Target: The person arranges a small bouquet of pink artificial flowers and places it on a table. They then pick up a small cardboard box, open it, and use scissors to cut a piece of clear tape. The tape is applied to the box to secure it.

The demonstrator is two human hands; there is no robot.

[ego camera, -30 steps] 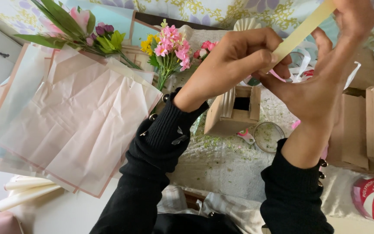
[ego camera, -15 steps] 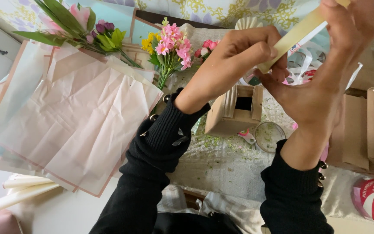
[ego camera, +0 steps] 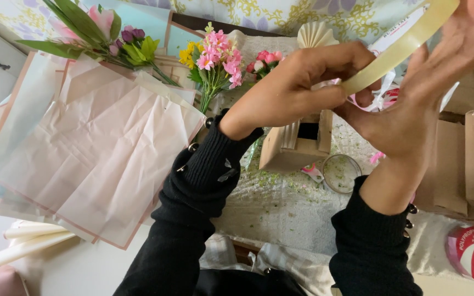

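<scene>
Fingers of the left hand (ego camera: 297,90) and right hand (ego camera: 412,104) are pinching a pale yellow translucent tape strip (ego camera: 399,46) at one o'clock, above a flower-printed tablecloth (ego camera: 281,203) holding pink wrapping paper sheets (ego camera: 94,159) at nine o'clock

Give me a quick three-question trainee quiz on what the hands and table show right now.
1. True or false: both hands grip the pale yellow strip.
2. What lies left of the left hand? A) pink paper sheets B) a laptop C) a plate
3. What stands under the hands, beside the right hand?

Key: 1 true; 2 A, the pink paper sheets; 3 a small cardboard box.
</scene>
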